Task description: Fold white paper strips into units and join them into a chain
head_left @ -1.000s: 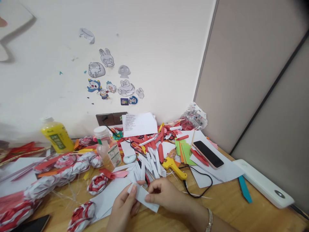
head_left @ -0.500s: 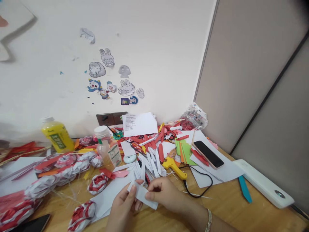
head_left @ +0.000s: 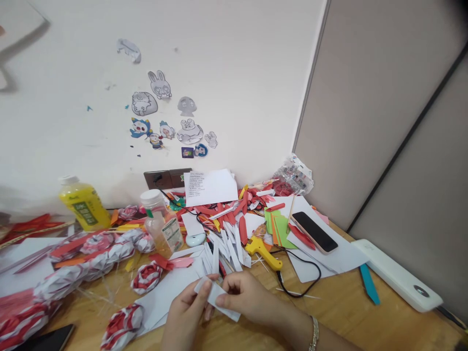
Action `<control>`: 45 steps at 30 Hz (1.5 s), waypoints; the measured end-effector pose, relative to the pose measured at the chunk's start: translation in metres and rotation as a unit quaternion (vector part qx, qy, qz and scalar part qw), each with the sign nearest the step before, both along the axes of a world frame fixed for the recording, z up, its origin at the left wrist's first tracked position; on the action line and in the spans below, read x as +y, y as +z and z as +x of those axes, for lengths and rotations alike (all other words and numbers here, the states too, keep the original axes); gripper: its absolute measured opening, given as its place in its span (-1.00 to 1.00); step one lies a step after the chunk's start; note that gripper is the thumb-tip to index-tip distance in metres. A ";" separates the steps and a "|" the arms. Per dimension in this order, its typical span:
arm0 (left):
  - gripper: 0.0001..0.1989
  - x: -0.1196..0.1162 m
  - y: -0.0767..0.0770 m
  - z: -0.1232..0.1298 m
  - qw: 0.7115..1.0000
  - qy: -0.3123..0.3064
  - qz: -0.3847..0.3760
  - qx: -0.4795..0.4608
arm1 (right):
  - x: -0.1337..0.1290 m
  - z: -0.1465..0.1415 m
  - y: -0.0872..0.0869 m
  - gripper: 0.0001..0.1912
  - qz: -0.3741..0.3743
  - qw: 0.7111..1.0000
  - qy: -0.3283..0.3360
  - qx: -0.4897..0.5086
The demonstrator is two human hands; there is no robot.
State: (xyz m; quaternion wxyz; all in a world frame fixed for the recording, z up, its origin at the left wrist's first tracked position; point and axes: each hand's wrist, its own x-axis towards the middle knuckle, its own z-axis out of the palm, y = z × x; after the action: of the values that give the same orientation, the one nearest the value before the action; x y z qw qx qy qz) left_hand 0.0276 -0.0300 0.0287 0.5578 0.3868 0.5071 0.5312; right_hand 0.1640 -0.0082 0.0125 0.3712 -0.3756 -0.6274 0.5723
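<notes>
A small white strip of paper [head_left: 215, 295] is pinched between both my hands, low in the middle of the view. My left hand [head_left: 193, 303] grips its upper left end, with the thumb on top and fingers behind. Further along the strip, my right hand [head_left: 243, 295] holds it between thumb and curled fingers. Just beyond my hands lies a heap of folded white paper strips [head_left: 227, 248]. White sheets of paper [head_left: 161, 300] rest on the table to the left of my left hand.
A yellow glue gun [head_left: 265, 252] with a black cord lies right of the heap. Red-and-white paper rosettes [head_left: 122, 325], a clear jar [head_left: 163, 224] and a yellow drink bottle [head_left: 85, 204] stand left. A phone [head_left: 315, 232] and a long white device [head_left: 398, 275] lie right.
Both hands still hold the paper strip in nearly the same pose. The strip sits slightly lower, and the whole view has shifted a little.
</notes>
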 end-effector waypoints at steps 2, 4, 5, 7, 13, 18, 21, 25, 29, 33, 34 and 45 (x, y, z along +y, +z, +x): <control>-0.62 0.000 0.001 0.001 0.999 -0.006 -0.005 -0.045 | 0.000 0.000 0.000 -0.68 0.003 1.000 -0.002 0.001; -0.60 0.001 0.000 0.001 0.992 -0.035 -0.014 -0.120 | 0.001 0.000 -0.001 -0.67 -0.007 1.000 0.004 0.016; -0.59 0.002 0.000 0.000 0.986 -0.051 -0.018 -0.157 | 0.002 0.000 -0.001 -0.67 -0.016 0.999 0.009 0.026; -0.56 0.003 -0.001 -0.002 0.976 -0.075 -0.023 -0.205 | 0.003 0.001 -0.001 -0.65 -0.038 0.998 0.020 0.047; -0.58 0.006 -0.005 -0.005 0.975 -0.087 -0.031 -0.202 | 0.004 0.002 -0.003 -0.65 -0.067 0.991 0.060 0.101; -0.60 0.009 -0.008 -0.005 0.979 -0.086 -0.030 -0.185 | 0.002 0.000 0.001 -0.66 -0.073 0.988 0.069 0.118; -0.61 0.010 -0.007 -0.005 0.984 -0.082 -0.029 -0.152 | 0.001 0.000 0.003 -0.67 -0.070 0.990 0.061 0.109; -0.68 0.011 -0.007 -0.008 0.992 -0.109 0.001 -0.069 | 0.001 -0.001 0.006 -0.67 -0.062 0.989 0.062 0.116; -0.68 0.012 -0.011 -0.010 0.986 -0.160 0.037 0.009 | 0.001 -0.001 0.006 -0.64 -0.066 0.989 0.062 0.115; -0.66 0.012 -0.011 -0.008 0.981 -0.185 0.039 0.031 | 0.001 0.000 0.004 -0.64 -0.060 0.995 0.035 0.078; -0.67 0.012 -0.011 -0.007 0.981 -0.186 0.039 0.031 | 0.001 0.000 0.005 -0.65 -0.050 0.996 0.027 0.071; -0.60 0.008 -0.011 -0.004 0.986 -0.158 0.045 0.034 | 0.002 -0.001 0.000 -0.62 -0.059 0.996 0.009 0.061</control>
State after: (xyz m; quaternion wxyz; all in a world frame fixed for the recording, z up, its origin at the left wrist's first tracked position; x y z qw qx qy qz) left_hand 0.0233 -0.0224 0.0178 0.5994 0.5048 0.4334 0.4450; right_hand 0.1630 -0.0061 0.0121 0.3803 -0.3559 -0.5720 0.6337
